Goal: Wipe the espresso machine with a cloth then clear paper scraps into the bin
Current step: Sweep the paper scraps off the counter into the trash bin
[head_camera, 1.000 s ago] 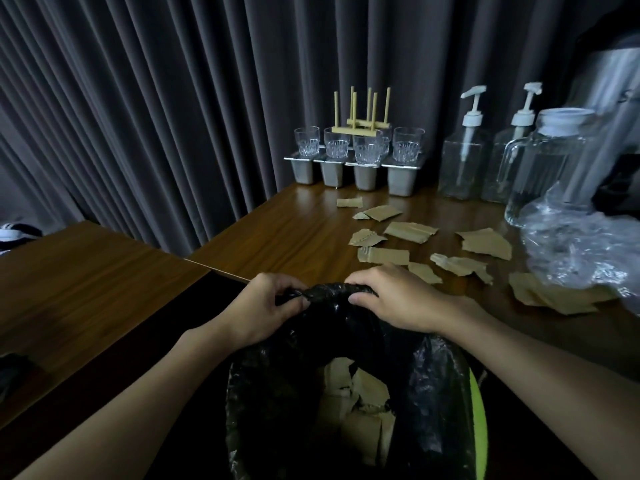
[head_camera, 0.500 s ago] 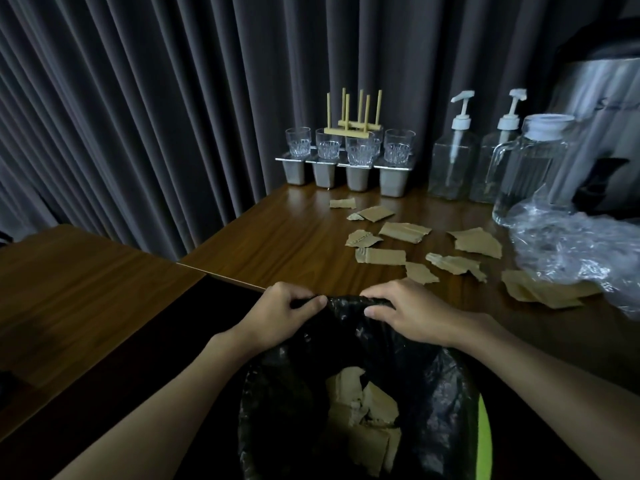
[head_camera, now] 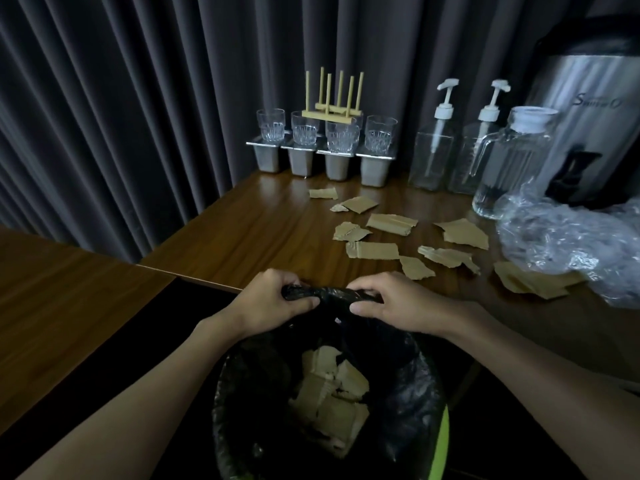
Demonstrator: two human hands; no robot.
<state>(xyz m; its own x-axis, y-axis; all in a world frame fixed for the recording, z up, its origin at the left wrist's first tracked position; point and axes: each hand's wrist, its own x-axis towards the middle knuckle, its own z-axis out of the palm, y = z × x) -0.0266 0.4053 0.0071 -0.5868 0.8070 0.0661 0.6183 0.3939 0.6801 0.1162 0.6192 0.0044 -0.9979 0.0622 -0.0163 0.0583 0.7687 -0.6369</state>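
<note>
Around a dozen torn brown paper scraps [head_camera: 372, 250] lie scattered on the far side of the wooden table [head_camera: 242, 237], right of centre, and another heap sits at the bottom of the bin [head_camera: 441, 441], near and low in view. So the clearing looks partly done, with plenty left on the tabletop. These pieces look light, thin and fairly stiff, like torn card. They lie flat on a glossy surface, so pinching one from above would likely be fiddly. Better to catch a curled, ragged edge or sweep them toward the near edge of the table. The rightmost scraps are tucked under a crumpled clear plastic wrap [head_camera: 568, 244], so that needs lifting first. The black liner [head_camera: 332, 294] is soft, thin and probably slippery. The left hand [head_camera: 273, 299] and right hand [head_camera: 398, 303] both pinch its bunched far rim, fingers curled over it and thumbs on the near side. That bunched rim is the place to hold it. At the far right stand a glass pitcher [head_camera: 512, 168], two pump bottles [head_camera: 433, 157] and a steel urn [head_camera: 595, 116]. All the glass is fragile, so keep any sweep clear of it. Tumblers [head_camera: 341, 135] line the far edge in front of a dark curtain [head_camera: 138, 98].
</note>
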